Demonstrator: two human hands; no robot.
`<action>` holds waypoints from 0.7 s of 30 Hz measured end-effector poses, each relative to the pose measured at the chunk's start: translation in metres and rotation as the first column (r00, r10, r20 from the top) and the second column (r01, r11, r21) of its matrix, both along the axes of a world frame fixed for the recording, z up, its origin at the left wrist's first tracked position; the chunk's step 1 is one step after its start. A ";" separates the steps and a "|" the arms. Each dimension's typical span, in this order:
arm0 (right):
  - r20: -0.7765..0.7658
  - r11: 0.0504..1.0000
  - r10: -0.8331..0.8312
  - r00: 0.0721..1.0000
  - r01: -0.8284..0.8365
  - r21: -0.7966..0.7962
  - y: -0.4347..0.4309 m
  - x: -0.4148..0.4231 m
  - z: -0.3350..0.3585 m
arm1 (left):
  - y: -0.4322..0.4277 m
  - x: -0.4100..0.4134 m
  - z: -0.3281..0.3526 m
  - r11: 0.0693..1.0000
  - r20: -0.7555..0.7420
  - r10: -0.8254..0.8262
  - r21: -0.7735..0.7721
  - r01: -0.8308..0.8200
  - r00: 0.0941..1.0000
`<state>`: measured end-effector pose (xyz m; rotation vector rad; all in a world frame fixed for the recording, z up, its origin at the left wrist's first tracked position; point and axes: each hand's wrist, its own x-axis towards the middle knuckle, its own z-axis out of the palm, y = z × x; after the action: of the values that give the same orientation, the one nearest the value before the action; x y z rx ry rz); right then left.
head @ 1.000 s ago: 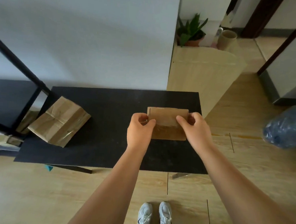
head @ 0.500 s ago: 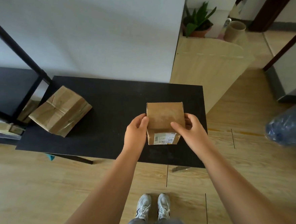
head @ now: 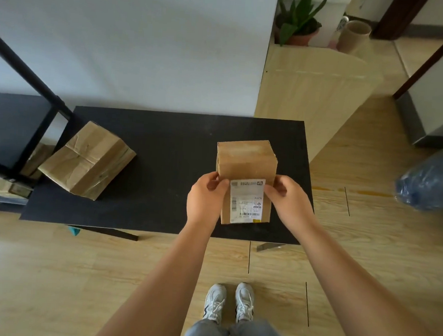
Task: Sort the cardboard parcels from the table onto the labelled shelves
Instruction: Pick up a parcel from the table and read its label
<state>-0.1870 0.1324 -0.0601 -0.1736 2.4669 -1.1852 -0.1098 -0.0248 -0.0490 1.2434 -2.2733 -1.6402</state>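
A small brown cardboard parcel (head: 245,161) is held above the right half of the black table (head: 169,148). Its face with a white shipping label (head: 247,199) is turned up toward me. My left hand (head: 205,198) grips its left side and my right hand (head: 289,198) grips its right side. A second, larger and crumpled parcel (head: 87,159) lies on the table's left end. The black shelf frame (head: 22,117) stands at the far left, with more cardboard boxes (head: 2,188) on its lower levels, partly hidden.
A wooden cabinet (head: 312,95) stands right of the table, with a potted plant (head: 297,21) and a cardboard tube (head: 354,35) behind it. A blue plastic bag (head: 432,180) lies on the floor at right. My shoes (head: 229,302) are on the wooden floor.
Both hands have turned the small parcel over, tipping it toward me so that the white label came from underneath into full view. The other parcel has not moved.
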 end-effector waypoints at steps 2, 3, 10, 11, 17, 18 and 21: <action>-0.036 1.000 0.008 0.999 -0.008 0.001 -0.003 -0.002 -0.002 | -0.003 -0.003 -0.002 0.999 -0.002 0.037 -0.021 -0.037 0.999; -0.043 1.000 0.020 0.999 -0.020 0.007 -0.005 -0.002 -0.004 | -0.004 -0.004 -0.004 0.998 0.006 0.052 -0.027 -0.051 0.999; -0.025 0.974 0.157 0.987 -0.151 0.172 -0.014 0.000 -0.018 | -0.009 -0.003 -0.027 0.996 0.158 -0.033 -0.074 0.045 0.987; -0.020 0.969 0.176 0.984 -0.170 0.180 -0.015 -0.001 -0.020 | -0.009 -0.002 -0.028 0.990 0.174 -0.062 -0.118 0.083 0.983; -0.041 0.954 0.201 0.979 -0.187 0.233 -0.024 -0.011 -0.022 | -0.022 -0.014 -0.024 0.595 0.394 -0.487 -0.504 0.626 0.779; -0.050 0.950 0.199 0.979 -0.181 0.253 -0.025 -0.012 -0.022 | -0.026 -0.016 -0.023 0.539 0.447 -0.524 -0.486 0.689 0.725; -0.084 0.938 0.185 0.979 -0.151 0.313 -0.023 -0.015 -0.020 | -0.032 -0.018 -0.027 0.452 0.500 -0.541 -0.506 0.735 0.677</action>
<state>-0.2024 0.1090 -0.0804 -0.3641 2.6338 -0.7301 -0.1280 -0.0568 -0.0764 0.4043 -3.3314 -0.4852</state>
